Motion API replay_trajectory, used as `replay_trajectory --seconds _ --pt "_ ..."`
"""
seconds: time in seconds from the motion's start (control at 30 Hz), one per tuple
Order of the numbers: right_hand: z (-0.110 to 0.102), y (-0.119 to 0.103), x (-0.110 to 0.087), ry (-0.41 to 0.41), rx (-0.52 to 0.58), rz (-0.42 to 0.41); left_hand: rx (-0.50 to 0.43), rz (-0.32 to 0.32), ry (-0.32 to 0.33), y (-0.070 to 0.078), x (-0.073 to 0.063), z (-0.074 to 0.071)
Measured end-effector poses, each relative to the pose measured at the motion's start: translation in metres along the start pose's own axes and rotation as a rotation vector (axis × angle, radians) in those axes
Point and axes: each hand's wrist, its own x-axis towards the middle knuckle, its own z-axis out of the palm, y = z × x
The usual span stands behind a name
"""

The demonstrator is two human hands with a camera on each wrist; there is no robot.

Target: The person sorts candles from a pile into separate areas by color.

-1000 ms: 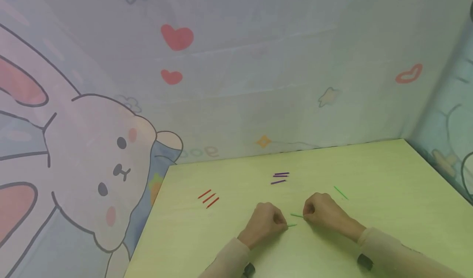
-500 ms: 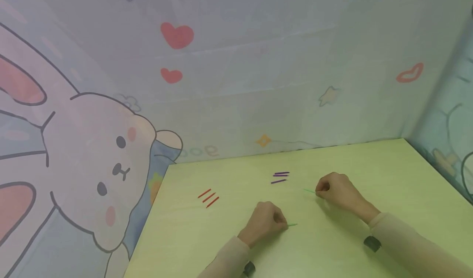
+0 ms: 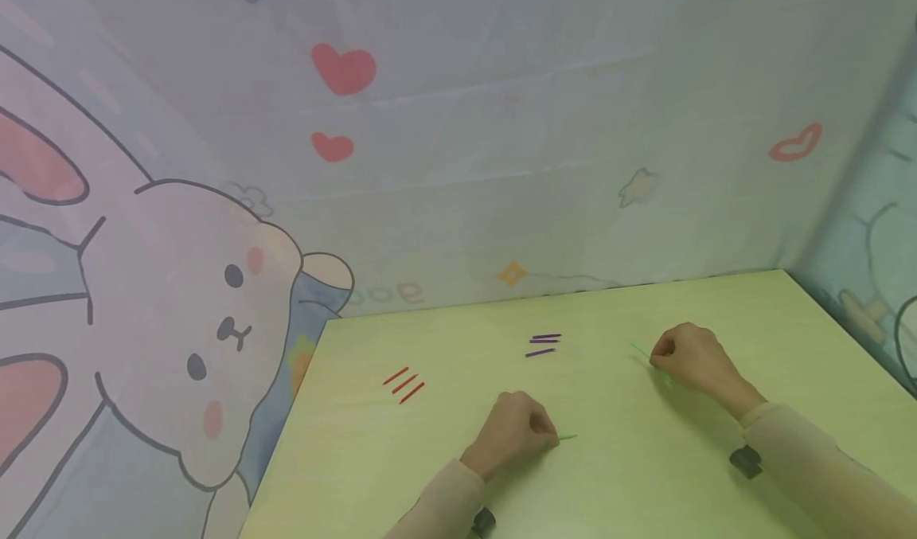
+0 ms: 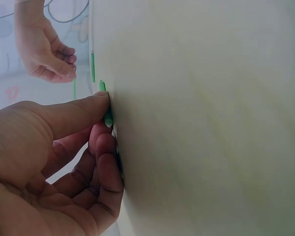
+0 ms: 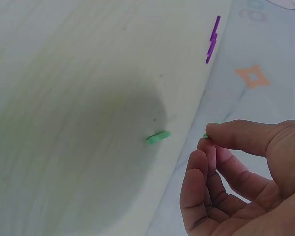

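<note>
My left hand [image 3: 512, 435] rests low at the table's middle, pinching a short thin green stick [image 4: 108, 119] between thumb and finger. One end of it pokes out to the right in the head view. Farther right, my right hand [image 3: 695, 356] pinches a second thin green stick [image 3: 639, 351] above the tabletop; mostly hidden by the fingers in the right wrist view, it shows just a green tip [image 5: 205, 135]. A third green stick [image 5: 159, 137] lies on the table below that hand, partly covered by it in the head view.
Several small sticks lie in groups on the pale yellow-green table [image 3: 458, 491]: red sticks [image 3: 404, 383] at the left, purple sticks [image 3: 540, 353] toward the back. A printed cloth [image 3: 458, 125] with a rabbit and hearts hangs behind the table's back edge.
My right hand has lifted its green stick and moved away from the left hand, rightward and back, to above the lying green stick. The left hand has stayed put.
</note>
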Motion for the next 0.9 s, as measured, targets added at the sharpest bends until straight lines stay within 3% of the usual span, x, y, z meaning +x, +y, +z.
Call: replay_trajectory --seconds 0.57,0.9 --pt "0.001 0.022 -0.004 -0.041 -0.008 0.090 -0.024 -0.033 -0.007 -0.002 0.000 0.002" --pt "0.001 0.026 -0.007 -0.059 -0.021 0.099 -0.042 -0.035 -0.007 -0.002 0.000 0.002"
